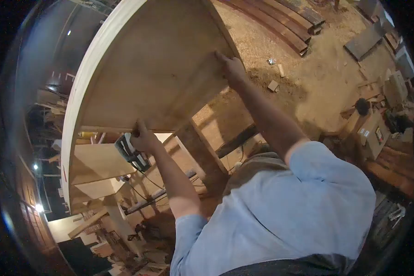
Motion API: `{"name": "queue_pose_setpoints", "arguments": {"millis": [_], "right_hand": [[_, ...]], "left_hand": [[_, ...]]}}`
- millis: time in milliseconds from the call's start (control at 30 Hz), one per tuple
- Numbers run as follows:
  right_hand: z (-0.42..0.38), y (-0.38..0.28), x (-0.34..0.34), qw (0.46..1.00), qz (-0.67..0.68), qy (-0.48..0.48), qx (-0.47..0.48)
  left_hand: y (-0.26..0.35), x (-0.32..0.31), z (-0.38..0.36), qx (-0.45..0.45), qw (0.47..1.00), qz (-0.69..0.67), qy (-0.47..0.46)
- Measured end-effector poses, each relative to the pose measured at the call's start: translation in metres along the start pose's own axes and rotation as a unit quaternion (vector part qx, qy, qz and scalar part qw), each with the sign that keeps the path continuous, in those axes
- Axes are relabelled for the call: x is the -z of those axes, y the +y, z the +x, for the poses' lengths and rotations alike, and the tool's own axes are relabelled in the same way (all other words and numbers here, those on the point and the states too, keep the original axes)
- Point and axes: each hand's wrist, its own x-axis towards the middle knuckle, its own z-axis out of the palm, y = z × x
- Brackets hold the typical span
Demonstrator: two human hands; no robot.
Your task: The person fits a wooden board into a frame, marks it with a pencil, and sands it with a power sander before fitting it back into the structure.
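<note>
- Sawdust covers the workshop floor (308, 87), and dark long planks (280, 23) lie at the far side, well apart from the person.
- A big pale brown wooden board with a curved white edge (147, 69) is held up in front of the person, tilted, above the floor.
- The left hand (145, 138) holds the board's lower edge, fingers curled tight around it.
- The right hand (232, 69) holds the board's far straight edge. Its grip is closed on the wood, with the fingers on the face.
- Just beside the left hand sits a grey and black power tool (131, 152) with a thin dark cord hanging under it.
- A thick wooden post (202, 156) stands below the board.
- I think the board is stiff and will not bend, but it looks wide and maybe heavy, so it could tip or swing.
- The edges look like the best place to hold, one hand on each side and far apart, as now.
- The flat face looks smooth, so hands could slip there.
</note>
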Motion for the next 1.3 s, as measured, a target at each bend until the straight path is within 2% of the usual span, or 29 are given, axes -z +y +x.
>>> {"name": "queue_pose_setpoints", "arguments": {"millis": [33, 67, 133, 200, 233, 267, 300, 333, 367, 400, 433, 500, 567, 633, 667, 700, 733, 767, 800, 833, 867, 933, 967, 1033, 1167, 1233, 1300], "right_hand": [[0.006, 0.003, 0.008, 0.998, -0.060, -0.016, -0.001], [0.017, 0.010, 0.016, 0.998, -0.067, -0.023, -0.002], [0.038, 0.023, 0.023, 0.982, -0.165, 0.085, 0.026], [0.014, -0.016, 0.034, 0.964, -0.258, 0.052, 0.032], [0.012, -0.031, 0.039, 0.950, -0.305, 0.054, 0.036], [0.025, -0.023, 0.046, 0.900, -0.361, 0.153, 0.189], [0.046, -0.009, 0.055, 0.814, -0.402, 0.250, 0.336], [0.068, 0.001, 0.061, 0.807, -0.411, 0.255, 0.339], [0.089, 0.008, 0.069, 0.879, -0.294, 0.139, 0.349], [0.089, 0.001, 0.072, 0.923, -0.167, 0.019, 0.347], [0.083, -0.003, 0.078, 0.920, -0.175, 0.029, 0.350], [0.031, -0.036, 0.057, 0.929, -0.209, -0.050, 0.302], [0.009, -0.057, 0.043, 0.927, -0.249, -0.030, 0.280], [0.007, -0.053, 0.038, 0.925, -0.285, -0.014, 0.249], [0.010, -0.052, 0.037, 0.906, -0.320, 0.023, 0.277], [0.011, -0.050, 0.037, 0.882, -0.355, 0.058, 0.303], [0.012, -0.049, 0.037, 0.882, -0.361, 0.056, 0.298], [0.009, -0.053, 0.035, 0.877, -0.382, 0.073, 0.282], [0.007, -0.056, 0.035, 0.871, -0.402, 0.091, 0.265], [0.010, -0.056, 0.039, 0.870, -0.406, 0.091, 0.264], [0.015, -0.055, 0.044, 0.865, -0.407, 0.059, 0.286], [0.019, -0.045, 0.053, 0.857, -0.415, 0.024, 0.305], [0.018, -0.039, 0.054, 0.865, -0.396, -0.011, 0.307], [0.020, -0.034, 0.057, 0.871, -0.380, -0.051, 0.306], [0.013, -0.043, 0.050, 0.862, -0.415, -0.011, 0.290], [0.023, -0.040, 0.057, 0.859, -0.428, 0.003, 0.281], [0.041, -0.029, 0.069, 0.870, -0.348, -0.050, 0.346]], "left_hand": [[-0.002, 0.000, 0.000, 0.004, 1.000, -0.001, 0.006], [0.001, -0.002, -0.003, -0.014, 1.000, -0.010, 0.016], [-0.003, -0.002, -0.001, -0.025, 0.999, -0.015, 0.045], [-0.015, 0.000, 0.006, -0.090, 0.994, 0.049, 0.044], [-0.020, 0.004, 0.010, -0.082, 0.994, 0.050, 0.056], [-0.023, 0.003, 0.012, -0.119, 0.989, 0.068, 0.058], [-0.028, -0.001, 0.012, -0.158, 0.983, 0.082, 0.054], [-0.037, -0.003, 0.014, -0.129, 0.963, 0.213, 0.101], [-0.040, -0.004, 0.015, -0.124, 0.967, 0.205, 0.092], [-0.039, -0.004, 0.017, -0.117, 0.981, 0.150, 0.046], [-0.038, -0.003, 0.019, -0.110, 0.989, 0.094, 0.001], [-0.032, 0.001, 0.021, -0.092, 0.992, -0.016, -0.082], [-0.025, 0.005, 0.020, -0.078, 0.987, -0.069, -0.123], [-0.018, 0.014, 0.019, -0.107, 0.954, 0.139, -0.245], [-0.019, 0.014, 0.019, -0.103, 0.954, 0.139, -0.247], [-0.021, 0.015, 0.017, -0.167, 0.948, 0.146, -0.227], [-0.024, 0.016, 0.015, -0.230, 0.939, 0.153, -0.207], [-0.025, 0.016, 0.014, -0.225, 0.940, 0.153, -0.208], [-0.026, 0.017, 0.014, -0.225, 0.933, 0.214, -0.181], [-0.028, 0.016, 0.015, -0.225, 0.922, 0.273, -0.154], [-0.031, 0.014, 0.016, -0.221, 0.923, 0.273, -0.157], [-0.038, 0.011, 0.016, -0.132, 0.924, 0.274, -0.233], [-0.042, 0.009, 0.014, -0.125, 0.925, 0.273, -0.234], [-0.049, 0.007, 0.011, -0.149, 0.943, 0.194, -0.227], [-0.051, 0.007, 0.012, -0.166, 0.934, 0.205, -0.239], [-0.042, 0.007, 0.009, -0.188, 0.919, 0.277, -0.210], [-0.055, 0.005, 0.016, -0.180, 0.918, 0.258, -0.242]]}}
